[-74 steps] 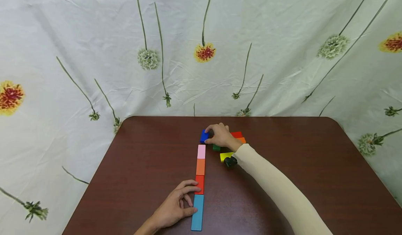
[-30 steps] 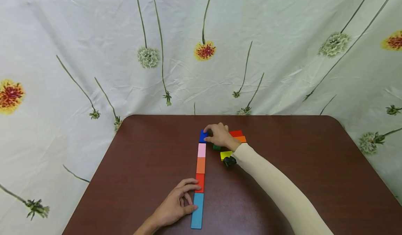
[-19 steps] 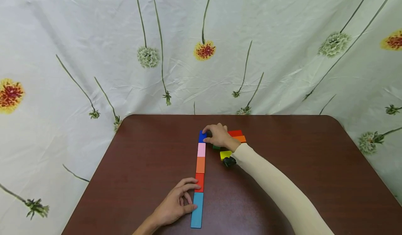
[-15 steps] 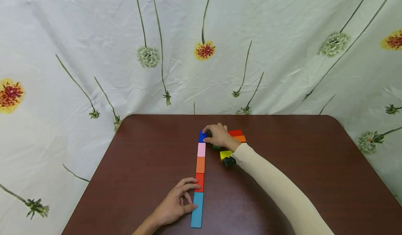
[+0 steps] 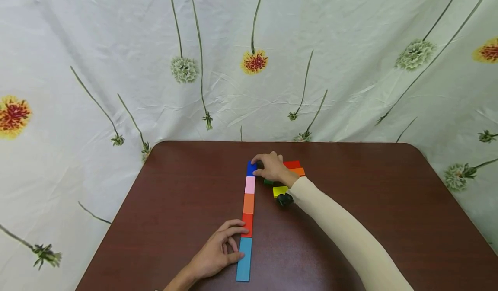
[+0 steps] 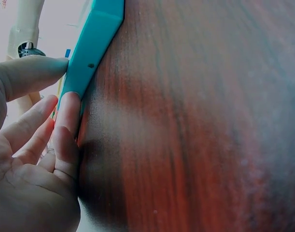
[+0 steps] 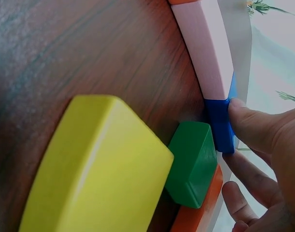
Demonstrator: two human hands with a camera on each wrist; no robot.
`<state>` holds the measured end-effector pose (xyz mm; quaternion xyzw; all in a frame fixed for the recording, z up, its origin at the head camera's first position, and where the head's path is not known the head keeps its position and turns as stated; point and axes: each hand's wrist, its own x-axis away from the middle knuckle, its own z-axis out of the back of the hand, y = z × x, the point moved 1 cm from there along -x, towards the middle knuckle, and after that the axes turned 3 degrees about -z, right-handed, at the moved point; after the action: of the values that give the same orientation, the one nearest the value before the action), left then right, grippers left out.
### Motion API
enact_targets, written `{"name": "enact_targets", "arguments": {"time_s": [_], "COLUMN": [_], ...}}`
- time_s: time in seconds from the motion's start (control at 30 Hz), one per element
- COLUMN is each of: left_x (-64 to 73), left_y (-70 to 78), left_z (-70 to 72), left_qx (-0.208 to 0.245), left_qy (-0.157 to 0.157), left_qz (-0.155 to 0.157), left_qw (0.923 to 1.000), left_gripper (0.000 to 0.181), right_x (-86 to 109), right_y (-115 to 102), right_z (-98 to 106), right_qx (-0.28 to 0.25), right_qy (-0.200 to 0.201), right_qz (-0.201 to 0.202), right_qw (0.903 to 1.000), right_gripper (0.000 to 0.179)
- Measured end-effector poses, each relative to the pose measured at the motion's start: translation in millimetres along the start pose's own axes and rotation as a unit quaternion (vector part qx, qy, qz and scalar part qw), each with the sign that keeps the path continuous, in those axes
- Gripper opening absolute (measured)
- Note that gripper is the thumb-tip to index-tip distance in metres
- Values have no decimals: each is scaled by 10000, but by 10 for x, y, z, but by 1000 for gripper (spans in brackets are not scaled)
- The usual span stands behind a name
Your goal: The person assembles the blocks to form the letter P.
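Observation:
A row of flat wooden blocks runs away from me in the head view: light blue (image 5: pixel 244 260), red (image 5: pixel 247 225), orange (image 5: pixel 248 203), pink (image 5: pixel 250 185) and dark blue (image 5: pixel 250 169) at the far end. My right hand (image 5: pixel 271 166) pinches the dark blue block between thumb and index finger. In the right wrist view, that block's near end meets the pink block (image 7: pixel 207 48). My left hand (image 5: pixel 214 251) rests along the row's left side, thumb at the light blue block and fingertips on the red one. Its fingers are loosely bent.
Right of the row lie a green block (image 7: pixel 190 162), a yellow block (image 7: pixel 99 164), an orange block (image 5: pixel 298 171) and a red block (image 5: pixel 292 164), partly behind my right hand and wrist. The brown table (image 5: pixel 175 204) ends at a flowered white cloth (image 5: pixel 148 44).
My right hand has slid the dark blue block slightly left and in line, up against the pink block's far end. The left hand keeps its place on the row.

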<state>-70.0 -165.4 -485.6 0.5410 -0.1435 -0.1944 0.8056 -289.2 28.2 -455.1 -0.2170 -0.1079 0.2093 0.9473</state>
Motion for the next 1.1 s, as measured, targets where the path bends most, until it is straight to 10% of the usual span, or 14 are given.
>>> {"name": "enact_targets", "arguments": {"time_s": [1.1], "left_x": [-2], "left_y": [-21], "left_z": [-1], "left_qx": [56], "left_qy": [10], "left_qz": [-71], "left_qw": [10000], "left_gripper": [46], "right_x": [175], "right_y": [367], "right_z": [213], "right_qx": [-333], "right_qy": [173], "right_qz": [390], "right_qw": [9985], "right_gripper": [27]}}
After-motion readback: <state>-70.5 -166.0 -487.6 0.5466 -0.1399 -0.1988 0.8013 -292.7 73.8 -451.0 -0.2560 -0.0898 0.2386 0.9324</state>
